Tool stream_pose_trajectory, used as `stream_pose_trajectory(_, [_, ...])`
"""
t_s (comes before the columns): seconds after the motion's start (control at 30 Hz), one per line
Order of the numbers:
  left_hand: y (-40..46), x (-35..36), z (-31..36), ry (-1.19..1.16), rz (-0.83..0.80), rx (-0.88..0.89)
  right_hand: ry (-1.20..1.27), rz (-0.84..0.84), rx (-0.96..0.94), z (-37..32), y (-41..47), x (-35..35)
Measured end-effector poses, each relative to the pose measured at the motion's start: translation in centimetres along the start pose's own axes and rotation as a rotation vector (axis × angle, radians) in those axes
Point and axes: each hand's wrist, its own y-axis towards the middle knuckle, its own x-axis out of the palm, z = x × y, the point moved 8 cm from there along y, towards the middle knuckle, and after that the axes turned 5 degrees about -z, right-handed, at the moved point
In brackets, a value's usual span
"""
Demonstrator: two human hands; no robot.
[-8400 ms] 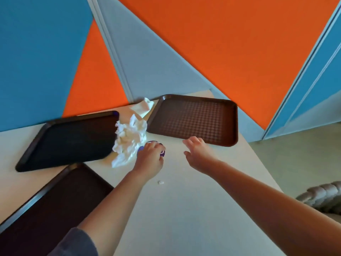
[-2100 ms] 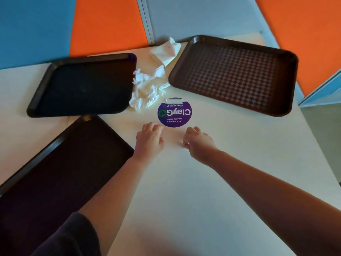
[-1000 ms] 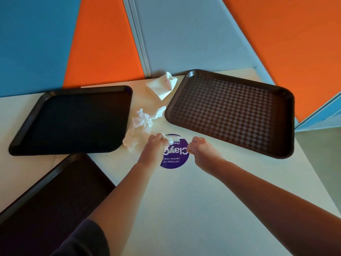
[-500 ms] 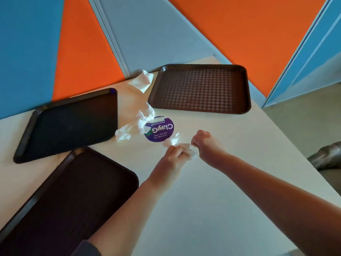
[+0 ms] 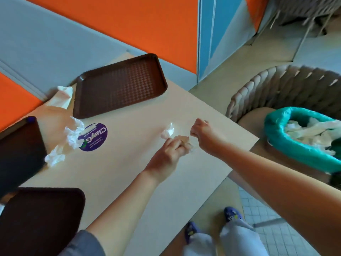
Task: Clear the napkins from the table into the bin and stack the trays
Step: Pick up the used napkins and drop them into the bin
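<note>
White paper shows at the tips of the left hand [image 5: 171,150], which is curled shut around a small napkin scrap [image 5: 168,131] near the middle of the frame, over the cream table [image 5: 118,169]. Just beside it, the right hand [image 5: 203,136] is closed in a loose fist; whether it holds anything cannot be told.

A crumpled napkin [image 5: 71,137] lies left of centre, touching the edge of a round purple sticker [image 5: 94,137]. Another napkin [image 5: 61,97] sits at the upper left, against the wall and just beside the brown tray [image 5: 120,84], which lies flat at the table's far end. Two darker trays lie apart from it — one [image 5: 18,150] at the left edge, one [image 5: 40,220] at the lower left.

At the right edge, off the table, stands the bin [image 5: 280,139] with a teal liner, white napkins already inside. Behind it is a woven chair [image 5: 276,85]. The person's blue shoes [image 5: 232,214] show at the bottom of the frame.
</note>
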Motion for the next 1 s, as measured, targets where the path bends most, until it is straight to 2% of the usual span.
stream_pose_trajectory(0.1, [4.1,2.2,2.6,-0.017,-0.062,0.051,0.009,0.045,0.072,4.8,-2.6,-2.5])
stream_pose_trajectory(0.37, [17.3,9.4,11.9,0.049,-0.087,0.256,-0.011,0.080,0.190,19.0,-9.1,-9.1])
stream_pose_trajectory(0.5, [24.2,14.1,18.1,0.024,-0.116,0.383,0.007,0.085,0.338,27.4,-12.8,-12.2])
stream_pose_trajectory(0.63, [30.5,19.7,23.1,-0.060,-0.249,0.465,0.036,0.117,0.472,35.4,-16.6,-14.4])
stream_pose_trajectory(0.7, [32.8,23.1,24.4,-0.179,-0.360,0.436,0.053,0.135,0.542,39.0,-18.6,-14.9])
stream_pose_trajectory(0.77, [34.0,26.8,24.5,-0.301,-0.534,0.319,0.092,0.122,0.610,42.1,-20.5,-14.4])
stream_pose_trajectory(0.83, [34.4,30.1,23.9,-0.276,-0.647,0.246,0.121,0.107,0.656,44.3,-21.9,-13.1])
stream_pose_trajectory(0.93, [35.0,33.4,22.4,-0.213,-0.718,0.121,0.162,0.074,0.677,46.8,-22.5,-10.7])
stream_pose_trajectory(1.0, [35.7,35.1,20.7,-0.168,-0.691,0.016,0.230,0.063,0.659,47.8,-21.9,-9.1])
